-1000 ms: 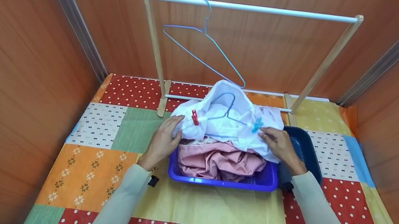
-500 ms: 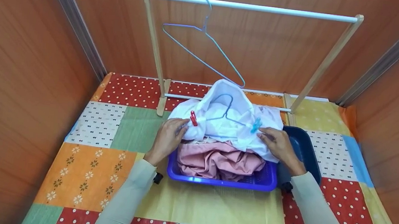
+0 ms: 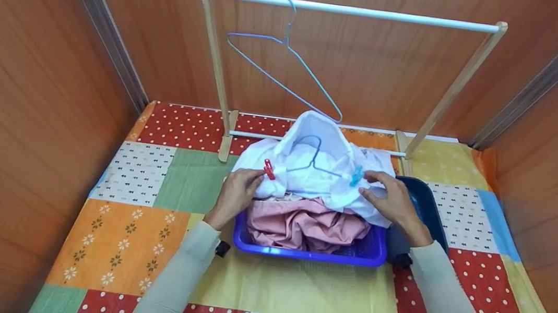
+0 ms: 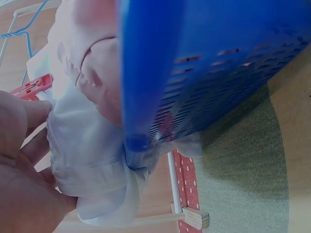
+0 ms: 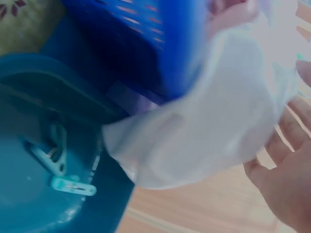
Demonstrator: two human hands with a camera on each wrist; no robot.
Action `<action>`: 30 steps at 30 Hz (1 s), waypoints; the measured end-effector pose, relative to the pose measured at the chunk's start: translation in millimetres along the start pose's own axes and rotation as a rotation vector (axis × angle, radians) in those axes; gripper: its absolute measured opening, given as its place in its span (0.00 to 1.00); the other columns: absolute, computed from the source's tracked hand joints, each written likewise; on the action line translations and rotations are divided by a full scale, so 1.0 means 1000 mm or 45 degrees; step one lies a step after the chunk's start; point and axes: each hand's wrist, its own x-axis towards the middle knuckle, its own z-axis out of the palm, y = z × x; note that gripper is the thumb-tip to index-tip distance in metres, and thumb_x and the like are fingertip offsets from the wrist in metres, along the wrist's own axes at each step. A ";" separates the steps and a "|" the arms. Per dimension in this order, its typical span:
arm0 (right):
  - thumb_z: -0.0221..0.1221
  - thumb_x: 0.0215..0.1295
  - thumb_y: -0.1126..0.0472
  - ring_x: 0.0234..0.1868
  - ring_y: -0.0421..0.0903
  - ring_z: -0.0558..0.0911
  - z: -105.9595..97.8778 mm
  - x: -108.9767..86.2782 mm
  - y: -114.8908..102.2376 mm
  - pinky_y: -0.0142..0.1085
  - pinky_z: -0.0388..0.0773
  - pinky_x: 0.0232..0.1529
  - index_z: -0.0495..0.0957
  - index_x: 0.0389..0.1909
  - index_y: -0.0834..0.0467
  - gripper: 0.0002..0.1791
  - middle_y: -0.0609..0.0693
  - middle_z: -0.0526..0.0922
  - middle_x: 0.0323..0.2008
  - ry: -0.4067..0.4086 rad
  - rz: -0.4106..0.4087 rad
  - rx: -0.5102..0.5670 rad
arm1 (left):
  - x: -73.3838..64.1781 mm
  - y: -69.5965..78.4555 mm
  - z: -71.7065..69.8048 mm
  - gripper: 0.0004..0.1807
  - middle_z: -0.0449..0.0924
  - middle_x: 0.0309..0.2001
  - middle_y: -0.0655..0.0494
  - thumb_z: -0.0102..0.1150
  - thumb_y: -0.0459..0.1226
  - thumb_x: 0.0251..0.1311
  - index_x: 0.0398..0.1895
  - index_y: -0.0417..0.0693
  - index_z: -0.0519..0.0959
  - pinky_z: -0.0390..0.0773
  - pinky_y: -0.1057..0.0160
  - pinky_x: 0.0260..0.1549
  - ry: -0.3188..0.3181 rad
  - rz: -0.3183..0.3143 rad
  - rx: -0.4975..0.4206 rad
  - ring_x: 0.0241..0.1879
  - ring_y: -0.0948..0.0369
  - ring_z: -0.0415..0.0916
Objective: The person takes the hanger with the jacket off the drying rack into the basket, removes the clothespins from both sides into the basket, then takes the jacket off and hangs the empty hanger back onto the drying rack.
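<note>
A white hooded garment (image 3: 308, 178) lies over a purple-blue basket (image 3: 309, 255), with a thin blue hanger (image 3: 312, 164) showing in its neck opening. A red clothespin (image 3: 269, 169) is at its left shoulder and a light-blue clothespin (image 3: 356, 176) at its right. My left hand (image 3: 239, 194) pinches the white cloth just beside the red clothespin; in the left wrist view its other fingers lie along the garment's edge. My right hand (image 3: 394, 204) is beside the light-blue clothespin, thumb and forefinger spread apart. Pink cloth (image 3: 308, 223) lies bunched in the basket's front.
A rack with a white top bar (image 3: 379, 14) and wooden legs stands behind, with a bare hanger (image 3: 286, 44) on the bar. At the basket's right is a dark teal tub (image 3: 423, 204); clothespins (image 5: 73, 186) lie inside. Wooden panels surround the patchwork cloth.
My left hand has moved right and up onto the garment beside the red clothespin, which shifted slightly down and left. My right thumb and forefinger have spread apart. The hanger in the garment sank slightly.
</note>
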 end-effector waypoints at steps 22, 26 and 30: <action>0.62 0.64 0.66 0.44 0.53 0.83 -0.001 0.018 -0.018 0.49 0.77 0.49 0.80 0.51 0.65 0.15 0.57 0.85 0.40 0.011 -0.119 0.089 | -0.001 0.001 0.000 0.12 0.87 0.46 0.47 0.59 0.34 0.66 0.48 0.44 0.86 0.79 0.51 0.53 -0.003 0.023 0.035 0.49 0.50 0.83; 0.64 0.60 0.67 0.38 0.50 0.82 0.001 0.018 -0.020 0.47 0.76 0.42 0.82 0.42 0.63 0.09 0.55 0.85 0.34 0.100 -0.153 0.092 | -0.001 0.002 -0.001 0.12 0.87 0.46 0.47 0.59 0.34 0.66 0.48 0.44 0.86 0.79 0.51 0.52 -0.007 0.024 0.044 0.49 0.50 0.84; 0.66 0.57 0.69 0.34 0.46 0.81 0.002 0.019 -0.021 0.45 0.75 0.39 0.81 0.35 0.62 0.05 0.54 0.84 0.30 0.159 -0.182 0.109 | -0.001 0.002 0.000 0.11 0.87 0.45 0.48 0.59 0.34 0.66 0.48 0.44 0.86 0.79 0.51 0.52 -0.008 0.022 0.040 0.48 0.50 0.84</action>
